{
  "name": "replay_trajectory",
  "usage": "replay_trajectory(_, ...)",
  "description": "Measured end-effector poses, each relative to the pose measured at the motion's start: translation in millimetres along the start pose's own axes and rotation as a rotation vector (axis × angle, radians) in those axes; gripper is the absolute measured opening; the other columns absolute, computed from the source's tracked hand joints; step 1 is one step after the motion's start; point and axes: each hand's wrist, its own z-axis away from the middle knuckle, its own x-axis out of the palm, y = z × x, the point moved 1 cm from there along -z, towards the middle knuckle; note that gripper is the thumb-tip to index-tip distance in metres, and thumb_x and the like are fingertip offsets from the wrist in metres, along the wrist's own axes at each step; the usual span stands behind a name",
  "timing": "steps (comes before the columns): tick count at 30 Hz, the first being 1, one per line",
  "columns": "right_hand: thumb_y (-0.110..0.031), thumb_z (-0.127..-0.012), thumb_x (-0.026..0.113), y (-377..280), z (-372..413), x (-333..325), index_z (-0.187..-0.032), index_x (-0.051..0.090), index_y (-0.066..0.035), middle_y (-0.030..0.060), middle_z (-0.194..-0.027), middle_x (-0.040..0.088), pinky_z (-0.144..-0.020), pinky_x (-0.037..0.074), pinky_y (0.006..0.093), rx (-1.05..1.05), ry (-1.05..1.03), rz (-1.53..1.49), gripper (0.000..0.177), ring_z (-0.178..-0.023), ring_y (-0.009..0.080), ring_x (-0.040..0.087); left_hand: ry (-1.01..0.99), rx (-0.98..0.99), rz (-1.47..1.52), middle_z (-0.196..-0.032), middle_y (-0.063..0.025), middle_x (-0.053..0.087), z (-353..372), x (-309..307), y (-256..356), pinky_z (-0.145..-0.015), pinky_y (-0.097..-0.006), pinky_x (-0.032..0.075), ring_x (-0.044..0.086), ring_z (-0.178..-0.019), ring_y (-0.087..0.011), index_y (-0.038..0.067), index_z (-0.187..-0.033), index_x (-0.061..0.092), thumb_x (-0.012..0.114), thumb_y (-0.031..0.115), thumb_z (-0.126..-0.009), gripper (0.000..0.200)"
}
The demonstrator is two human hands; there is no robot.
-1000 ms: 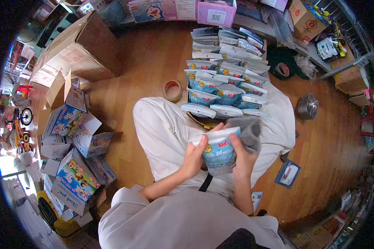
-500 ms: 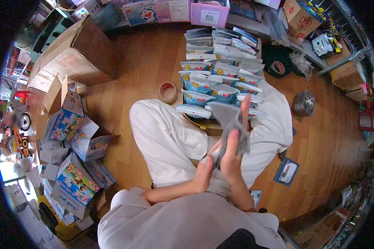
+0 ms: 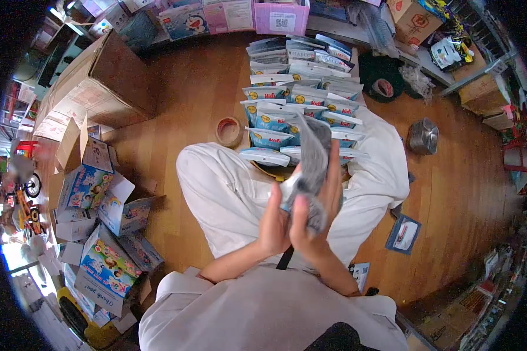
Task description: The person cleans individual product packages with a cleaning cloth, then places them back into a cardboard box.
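A grey, shiny, crumpled pouch (image 3: 316,155) stands tilted between my hands, its print unreadable through blur. My right hand (image 3: 316,231) is closed on it, thumb across the near face and fingers behind its right edge. Against the pouch's lower left side, my left hand (image 3: 273,225) is closed too, thumb pointing up; its other fingers are mostly hidden. Just beyond are rows of blue-and-white packets (image 3: 270,138) marked "Kids", packed upright between my legs. Silver and white packets (image 3: 301,54) stand at the far end of the rows.
Tape rolls lie on the floor: a brown one (image 3: 229,131) left of the packets, another (image 3: 383,88) at right. Opened printed cartons (image 3: 108,263) and a large cardboard box (image 3: 120,82) fill the left. A metal tin (image 3: 423,136) and a flat blue packet (image 3: 403,234) are on the right.
The grey pouch has turned more upright and shifted slightly left. Both hands have moved left a little, my left hand rising along the pouch. The whole view has shifted slightly.
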Motion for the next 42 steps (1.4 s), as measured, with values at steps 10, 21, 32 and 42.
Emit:
replay_trajectory(10,-0.043,-0.09,0.036,55,64,7,-0.129,0.043,0.005,0.025,-0.131,0.043,-0.092,0.033,0.0512,-0.127,0.138,0.211,0.062,-0.114,0.0406,0.045,-0.126,0.042,0.247,-0.145,-0.0101,0.038,-13,-10,27,-0.113,-0.0417,0.023,0.037,-0.133,-0.0248,0.006,-0.143,0.031,0.028,0.035,-0.102,0.051)
replay_trajectory(21,-0.016,-0.08,0.057,129,84,17,-0.077,0.058,0.004,0.0139,-0.066,0.056,-0.057,0.043,0.043,-0.074,-0.102,-0.218,0.02,-0.059,0.0332,0.053,-0.061,0.213,0.201,-0.137,-0.0121,0.047,17,-60,72,-0.11,-0.0427,0.028,0.043,-0.127,-0.0262,0.004,-0.138,0.039,0.031,0.03,-0.101,0.046)
replay_trajectory(32,-0.02,-0.067,0.079,143,81,-113,-0.106,0.059,0.002,0.0183,-0.104,0.061,-0.083,0.047,0.0381,0.517,-0.31,-0.005,0.049,-0.091,0.0302,0.061,-0.335,0.306,-0.199,-0.034,-0.0029,0.042,19,-58,83,-0.051,-0.0308,0.043,0.04,-0.028,-0.0179,0.012,-0.046,0.045,0.043,0.032,-0.094,0.052)
replay_trajectory(42,-0.033,-0.062,0.085,52,23,-72,-0.116,0.056,-0.006,0.0136,-0.103,0.066,-0.081,0.05,0.0365,0.437,-1.279,-0.34,0.067,-0.088,0.0273,0.066,-0.967,-0.155,-0.344,-0.061,-0.0053,0.059,-16,-16,4,-0.053,-0.0236,0.044,0.058,-0.056,-0.0116,0.001,-0.077,0.061,0.067,0.022,-0.087,0.024)
